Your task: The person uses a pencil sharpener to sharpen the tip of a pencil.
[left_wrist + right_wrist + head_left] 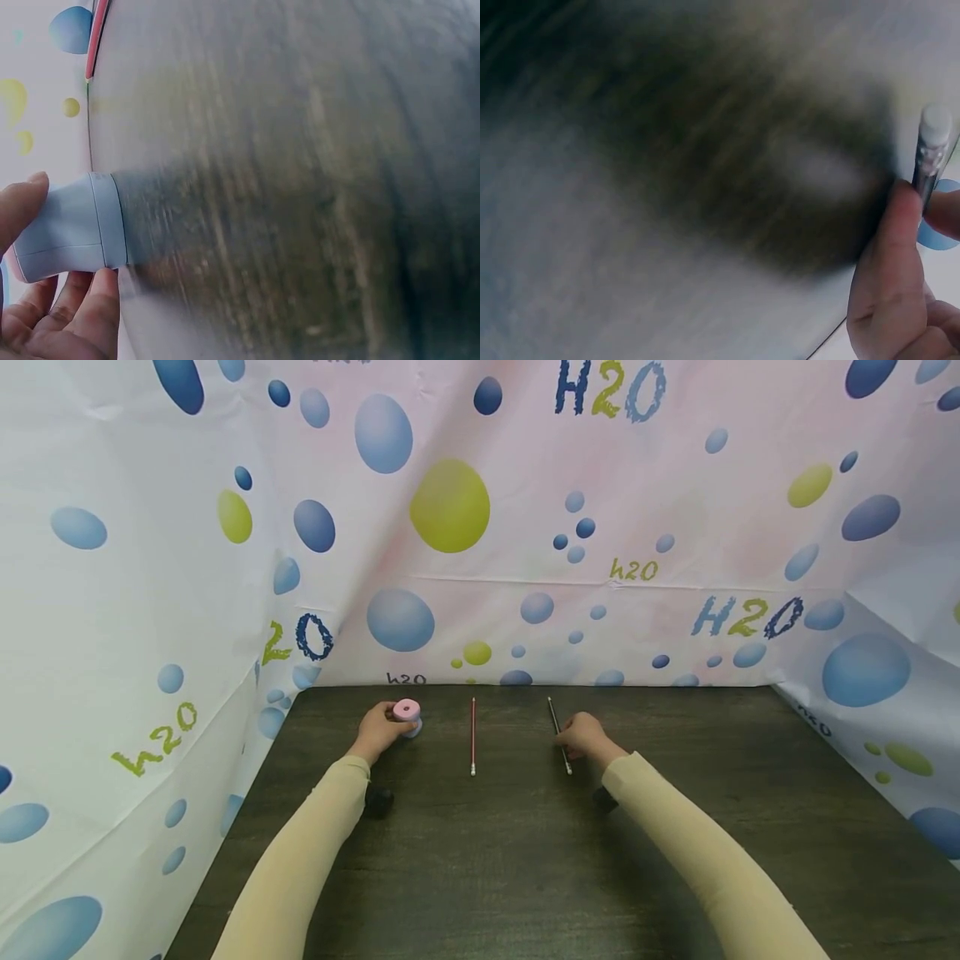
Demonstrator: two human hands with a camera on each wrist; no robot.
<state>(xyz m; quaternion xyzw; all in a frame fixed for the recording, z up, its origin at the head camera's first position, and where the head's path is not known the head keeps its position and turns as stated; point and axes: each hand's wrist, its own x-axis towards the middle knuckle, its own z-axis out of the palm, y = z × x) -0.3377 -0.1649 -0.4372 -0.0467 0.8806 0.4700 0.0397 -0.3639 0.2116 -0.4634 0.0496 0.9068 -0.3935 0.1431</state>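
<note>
My left hand (377, 731) grips a small pencil sharpener (407, 711) with a pink top, a dark hole in it, and a pale blue body. In the left wrist view the thumb lies on one side of the blue body (64, 229), the fingers on the other; its base meets the dark surface. My right hand (582, 737) pinches a black pencil (555, 717) between thumb and fingertips. The pencil's white eraser end (935, 127) sticks out past the fingers in the right wrist view. Between the hands lies a red pencil (473, 735), its eraser end toward me.
All this is on a dark wood-grained table (480, 860). A white sheet (510, 627) printed with blue and green bubbles and "H2O" rises along the table's back edge and both sides.
</note>
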